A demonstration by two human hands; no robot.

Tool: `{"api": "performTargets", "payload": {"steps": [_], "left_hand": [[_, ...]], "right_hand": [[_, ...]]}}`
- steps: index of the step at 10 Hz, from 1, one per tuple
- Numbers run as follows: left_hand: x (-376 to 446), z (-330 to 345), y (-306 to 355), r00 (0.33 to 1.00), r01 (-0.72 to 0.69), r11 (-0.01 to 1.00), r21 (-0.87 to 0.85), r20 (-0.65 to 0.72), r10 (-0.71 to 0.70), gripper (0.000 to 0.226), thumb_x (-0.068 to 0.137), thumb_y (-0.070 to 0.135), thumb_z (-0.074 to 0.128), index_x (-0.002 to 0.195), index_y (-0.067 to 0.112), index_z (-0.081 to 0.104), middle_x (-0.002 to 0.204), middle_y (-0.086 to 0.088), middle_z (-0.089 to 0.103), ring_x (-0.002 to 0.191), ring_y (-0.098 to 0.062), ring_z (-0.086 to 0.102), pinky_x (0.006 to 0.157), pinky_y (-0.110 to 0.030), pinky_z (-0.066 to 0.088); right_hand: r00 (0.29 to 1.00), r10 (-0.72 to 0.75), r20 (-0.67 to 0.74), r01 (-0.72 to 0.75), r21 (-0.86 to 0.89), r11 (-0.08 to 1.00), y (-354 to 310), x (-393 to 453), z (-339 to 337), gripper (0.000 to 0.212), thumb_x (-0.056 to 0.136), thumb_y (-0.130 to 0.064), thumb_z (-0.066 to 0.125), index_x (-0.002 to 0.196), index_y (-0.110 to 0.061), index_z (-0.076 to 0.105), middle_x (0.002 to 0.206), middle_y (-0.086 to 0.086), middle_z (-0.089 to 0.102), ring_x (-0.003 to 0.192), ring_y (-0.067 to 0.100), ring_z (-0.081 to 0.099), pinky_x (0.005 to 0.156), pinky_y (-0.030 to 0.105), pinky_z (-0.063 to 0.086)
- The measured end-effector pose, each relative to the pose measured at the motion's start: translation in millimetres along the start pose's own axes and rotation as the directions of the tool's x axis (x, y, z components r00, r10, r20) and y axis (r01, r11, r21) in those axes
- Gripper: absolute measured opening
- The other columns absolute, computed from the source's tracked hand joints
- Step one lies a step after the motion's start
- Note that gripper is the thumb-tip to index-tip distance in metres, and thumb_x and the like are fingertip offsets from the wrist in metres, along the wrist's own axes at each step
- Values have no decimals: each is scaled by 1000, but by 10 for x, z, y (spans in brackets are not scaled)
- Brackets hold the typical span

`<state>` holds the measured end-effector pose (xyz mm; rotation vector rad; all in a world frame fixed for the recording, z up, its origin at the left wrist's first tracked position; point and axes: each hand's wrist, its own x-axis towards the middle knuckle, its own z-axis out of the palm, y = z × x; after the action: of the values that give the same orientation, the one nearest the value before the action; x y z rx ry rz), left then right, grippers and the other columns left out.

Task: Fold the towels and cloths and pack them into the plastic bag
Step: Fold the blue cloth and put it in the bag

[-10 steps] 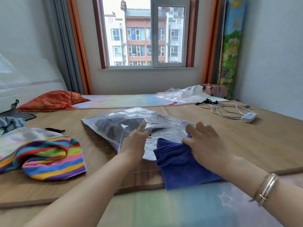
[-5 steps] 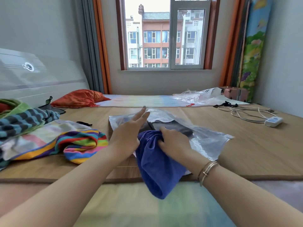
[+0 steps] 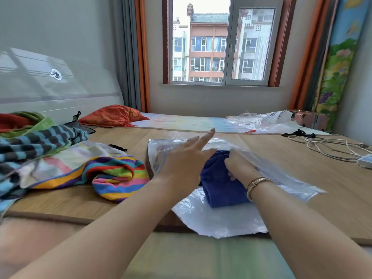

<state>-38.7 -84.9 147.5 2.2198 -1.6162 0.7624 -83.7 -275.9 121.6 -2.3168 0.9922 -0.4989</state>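
Left hand (image 3: 186,158) held flat, fingers straight, on bag (image 3: 217,218); towel (image 3: 219,182) gripped by right hand (image 3: 239,168). Bamboo mat (image 3: 302,158) underneath; window (image 3: 219,43) beyond; cloths (image 3: 116,178) left of hands.

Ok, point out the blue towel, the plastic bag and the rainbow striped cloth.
blue towel (image 3: 221,190), head view, its folded middle
plastic bag (image 3: 217,220), head view, near flap
rainbow striped cloth (image 3: 118,178), head view, bunched end

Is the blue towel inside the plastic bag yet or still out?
Partly in: the blue towel has its far end under the plastic bag film, near end exposed.
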Motion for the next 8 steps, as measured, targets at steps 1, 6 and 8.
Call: {"api": "performTargets", "payload": {"steps": [1,6,8], "left_hand": [[103,26,31,997,63,988,-141,-31,-68,85,77,-12,49,148,31,33,156,29,4,124,-16,52,88,-35,53],[124,-48,-97,986,99,985,-144,-120,-117,83,78,-5,46,145,42,34,149,39,12,111,-11,62,79,-27,54],[37,-18,-40,995,83,986,-144,-40,-89,83,79,-7,42,148,38,29,151,39,6,116,-9,57,73,-15,44]], "right_hand": [[985,27,-172,-22,32,999,85,435,119,33,101,-23,37,129,-10,47,120,17,61,89,29,63,69,26,46],[988,16,151,50,-422,905,312,724,722,69,89,-74,17,148,-50,-8,161,-4,-18,146,35,-17,107,71,-6],[981,-33,191,122,-474,872,407,639,573,66,94,-68,18,152,-43,-1,162,-4,-13,147,31,-15,110,68,-3]]}}
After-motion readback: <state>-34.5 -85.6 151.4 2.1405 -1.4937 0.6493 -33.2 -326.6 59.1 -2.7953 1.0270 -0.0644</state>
